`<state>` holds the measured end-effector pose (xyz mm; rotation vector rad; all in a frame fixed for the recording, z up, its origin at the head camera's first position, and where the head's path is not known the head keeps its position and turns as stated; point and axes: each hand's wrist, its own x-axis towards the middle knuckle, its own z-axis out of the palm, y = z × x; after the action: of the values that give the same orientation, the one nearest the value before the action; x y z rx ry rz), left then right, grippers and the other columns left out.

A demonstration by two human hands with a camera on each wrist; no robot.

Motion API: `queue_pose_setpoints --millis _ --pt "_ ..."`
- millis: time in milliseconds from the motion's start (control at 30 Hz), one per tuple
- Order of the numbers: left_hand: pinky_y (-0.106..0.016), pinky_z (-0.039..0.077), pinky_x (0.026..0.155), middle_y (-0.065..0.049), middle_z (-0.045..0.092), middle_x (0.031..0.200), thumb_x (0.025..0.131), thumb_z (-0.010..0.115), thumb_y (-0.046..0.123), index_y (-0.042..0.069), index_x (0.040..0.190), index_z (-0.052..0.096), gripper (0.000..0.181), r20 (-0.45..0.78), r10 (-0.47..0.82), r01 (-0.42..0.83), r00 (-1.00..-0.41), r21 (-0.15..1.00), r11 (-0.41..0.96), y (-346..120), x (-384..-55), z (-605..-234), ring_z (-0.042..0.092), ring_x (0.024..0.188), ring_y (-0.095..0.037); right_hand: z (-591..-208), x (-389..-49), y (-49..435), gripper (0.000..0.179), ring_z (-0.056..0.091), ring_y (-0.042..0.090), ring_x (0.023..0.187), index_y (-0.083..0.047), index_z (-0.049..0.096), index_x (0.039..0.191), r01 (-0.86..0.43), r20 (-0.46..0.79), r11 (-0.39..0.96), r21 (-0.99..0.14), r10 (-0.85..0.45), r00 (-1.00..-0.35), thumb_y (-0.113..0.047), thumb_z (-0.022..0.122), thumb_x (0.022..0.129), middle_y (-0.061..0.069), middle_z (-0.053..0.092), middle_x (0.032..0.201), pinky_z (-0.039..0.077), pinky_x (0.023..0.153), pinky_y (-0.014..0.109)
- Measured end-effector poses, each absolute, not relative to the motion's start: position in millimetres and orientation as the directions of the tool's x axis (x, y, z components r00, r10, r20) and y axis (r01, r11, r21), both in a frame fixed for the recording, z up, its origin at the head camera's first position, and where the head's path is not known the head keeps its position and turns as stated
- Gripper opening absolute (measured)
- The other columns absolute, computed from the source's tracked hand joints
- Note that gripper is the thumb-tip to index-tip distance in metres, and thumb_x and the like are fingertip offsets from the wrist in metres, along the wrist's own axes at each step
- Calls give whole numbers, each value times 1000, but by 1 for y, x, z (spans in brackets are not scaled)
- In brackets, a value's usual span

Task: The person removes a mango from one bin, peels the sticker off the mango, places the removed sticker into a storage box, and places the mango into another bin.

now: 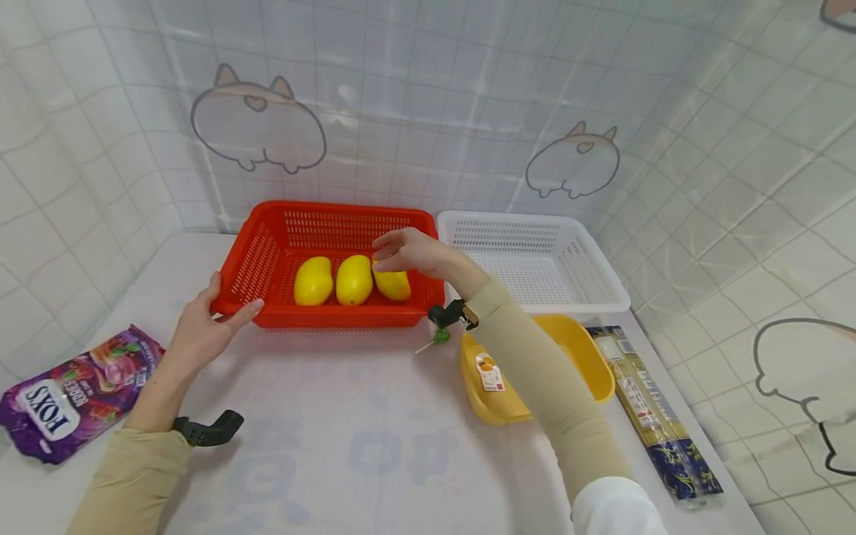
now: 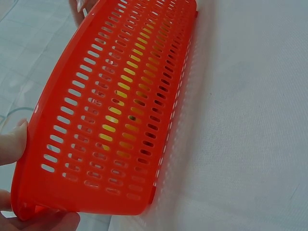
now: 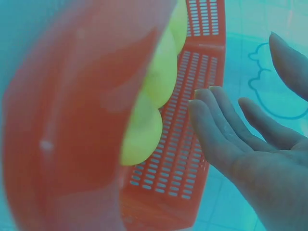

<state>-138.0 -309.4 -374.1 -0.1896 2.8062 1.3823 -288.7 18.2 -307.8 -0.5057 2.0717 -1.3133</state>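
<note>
Three yellow mangoes (image 1: 354,280) lie side by side in a red plastic basket (image 1: 348,318) with slotted walls. My left hand (image 1: 200,327) grips the basket's near left corner. In the left wrist view its thumb (image 2: 14,144) and fingers (image 2: 48,221) are on either side of the rim. Over the basket's right part hovers my right hand (image 1: 421,254), partly covering the rightmost mango. The right wrist view shows its fingers (image 3: 207,125) extended and apart, holding nothing, with the mangoes to their left.
A white slotted basket (image 1: 535,307) stands right of the red one. Before it is a yellow container (image 1: 488,412) with a sticker, partly behind my right sleeve. A long clear-and-blue packet (image 1: 658,416) lies far right, a purple Fox's bag (image 1: 87,386) far left. A small green-topped pick (image 1: 440,336) lies between.
</note>
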Motion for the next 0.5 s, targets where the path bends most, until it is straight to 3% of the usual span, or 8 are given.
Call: queue_pose_setpoints --millis 500 --pt "-71 38 102 -35 12 160 98 54 53 4 157 -11 101 -57 -111 -113 -992 784 611 -310 -138 -376 25 137 -56 -308 -261 34 50 57 21 124 -9 54 140 -89 -207 380 -921 -669 -714 -17 70 93 15 61 137 48 108 35"
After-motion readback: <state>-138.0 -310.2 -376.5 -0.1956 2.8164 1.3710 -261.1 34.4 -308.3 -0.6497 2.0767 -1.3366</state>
